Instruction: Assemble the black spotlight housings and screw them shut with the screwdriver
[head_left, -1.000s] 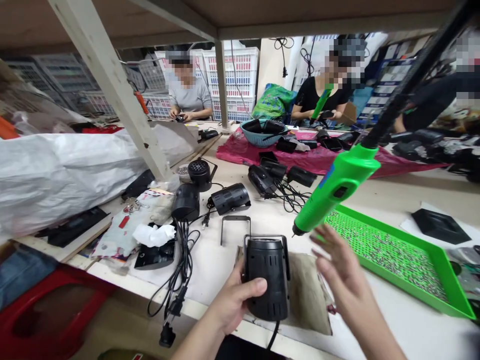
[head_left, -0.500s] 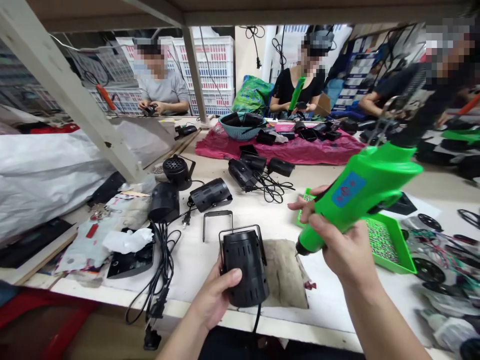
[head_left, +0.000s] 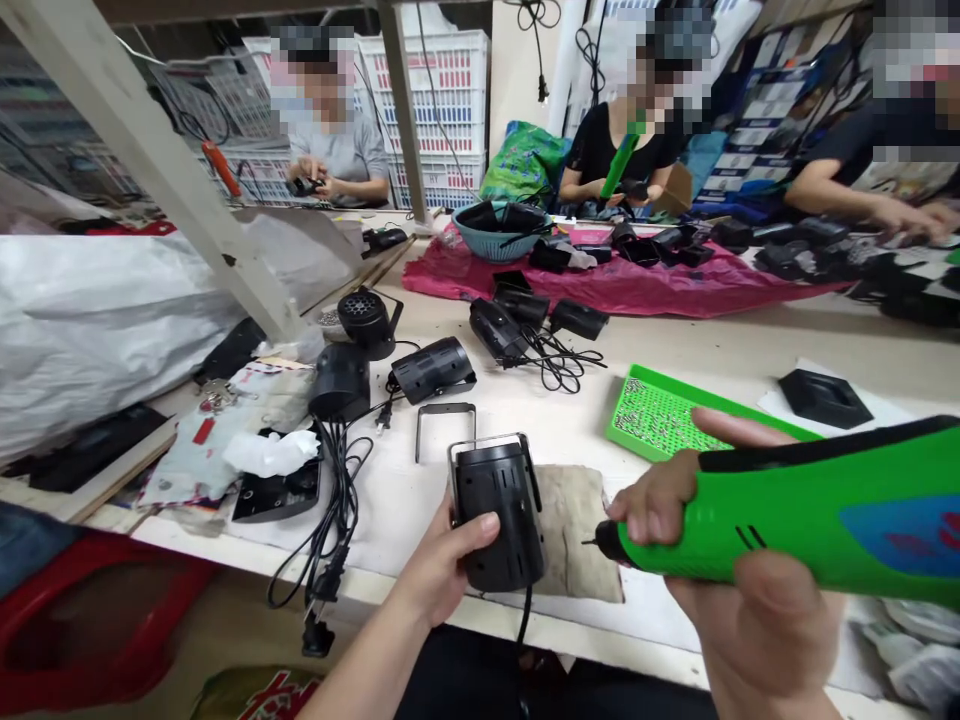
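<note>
My left hand (head_left: 444,568) is wrapped round a black cylindrical lamp housing (head_left: 499,512) with a metal bracket, which rests on a grey cloth pad (head_left: 574,545) at the table's near edge. My right hand (head_left: 739,590) grips a green electric screwdriver (head_left: 810,515) held almost level. Its bit tip (head_left: 589,543) points left at the housing's right side, a short gap away.
A green tray of small screws (head_left: 660,418) lies behind my right hand. Loose black lamp housings (head_left: 433,370), cables (head_left: 337,500) and a spare bracket (head_left: 445,425) lie to the left and behind. Three other people work at the far side over a pink cloth (head_left: 630,285).
My right hand has gone from empty to holding the green screwdriver, then swung it down to level with its tip near the housing. The left hand has kept hold of the housing.
</note>
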